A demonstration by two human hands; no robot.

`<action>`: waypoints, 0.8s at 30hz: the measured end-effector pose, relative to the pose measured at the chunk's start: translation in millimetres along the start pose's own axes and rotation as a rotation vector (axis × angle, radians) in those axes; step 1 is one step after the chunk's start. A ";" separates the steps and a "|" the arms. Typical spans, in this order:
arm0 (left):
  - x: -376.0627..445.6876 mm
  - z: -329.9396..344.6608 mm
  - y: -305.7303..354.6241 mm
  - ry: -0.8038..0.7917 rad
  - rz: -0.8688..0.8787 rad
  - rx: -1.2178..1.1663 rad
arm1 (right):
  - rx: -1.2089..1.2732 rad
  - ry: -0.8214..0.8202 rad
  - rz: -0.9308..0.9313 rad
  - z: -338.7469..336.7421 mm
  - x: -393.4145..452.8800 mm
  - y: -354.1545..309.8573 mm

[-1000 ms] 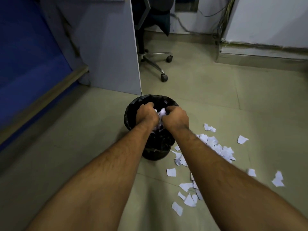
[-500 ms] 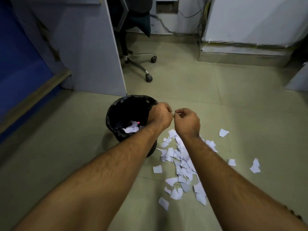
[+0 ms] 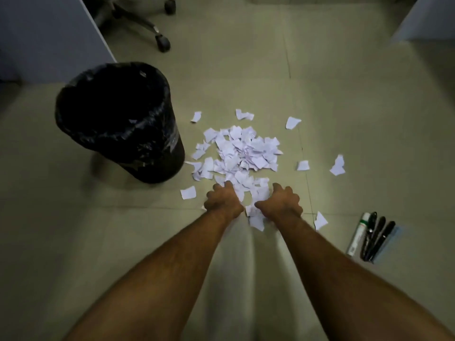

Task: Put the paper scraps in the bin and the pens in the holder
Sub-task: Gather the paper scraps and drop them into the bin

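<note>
Both hands are down on the near edge of the heap of paper scraps (image 3: 242,153), the left hand (image 3: 222,199) and right hand (image 3: 280,203) curled inward and raking torn pieces together between them; whether either has closed on a handful yet I cannot tell, since the fingers are tucked under. Most of the scraps lie just beyond the knuckles, with strays scattered farther out and to the right. The black-lined bin (image 3: 118,119) stands beyond and left of the left hand; its inside is too dark to read. The pens (image 3: 374,236) lie untouched on the floor to the right of the right wrist, beside a white marker (image 3: 358,233). No holder is in view. Most of the job looks still ahead.
</note>
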State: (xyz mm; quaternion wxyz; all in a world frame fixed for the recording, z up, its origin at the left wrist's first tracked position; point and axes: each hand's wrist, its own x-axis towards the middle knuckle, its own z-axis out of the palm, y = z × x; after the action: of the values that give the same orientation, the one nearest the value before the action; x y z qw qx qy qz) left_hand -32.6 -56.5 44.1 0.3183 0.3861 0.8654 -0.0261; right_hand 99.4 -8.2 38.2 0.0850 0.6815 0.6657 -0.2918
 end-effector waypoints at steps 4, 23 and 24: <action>5.4 25.6 -7.5 -0.038 -0.096 0.002 | -0.122 -0.017 -0.086 37.3 4.0 11.8; 31.0 22.0 10.8 0.096 0.445 0.496 | -0.242 0.015 -0.396 25.4 39.9 0.8; 28.8 27.2 5.3 0.119 0.461 0.473 | -0.229 0.055 -0.430 29.7 34.9 4.2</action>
State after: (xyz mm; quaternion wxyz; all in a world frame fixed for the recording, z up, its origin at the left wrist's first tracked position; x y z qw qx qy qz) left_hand -29.0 -42.0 7.0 0.1664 0.6358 0.7422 -0.1311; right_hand 93.0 6.4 -5.0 0.0792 0.5177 0.8263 -0.2071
